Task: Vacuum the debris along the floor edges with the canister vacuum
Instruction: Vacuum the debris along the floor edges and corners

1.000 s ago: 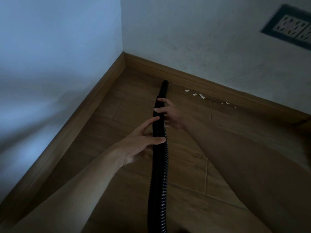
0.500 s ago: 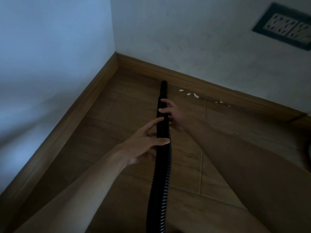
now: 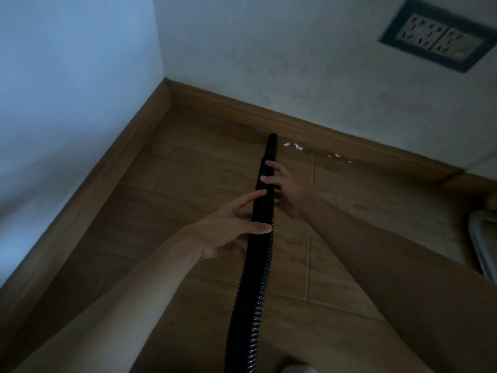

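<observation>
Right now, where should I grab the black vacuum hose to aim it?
Grab the smooth stiff tube near the tip, from above and the right, where the right hand grips. It doesn't bend, so it steers toward the paper bits; the ribbed hose behind flops.

Brown wood-look tiled floor (image 3: pixel 204 168), white paper scraps (image 3: pixel 298 147) by the baseboard (image 3: pixel 336 140)
</observation>
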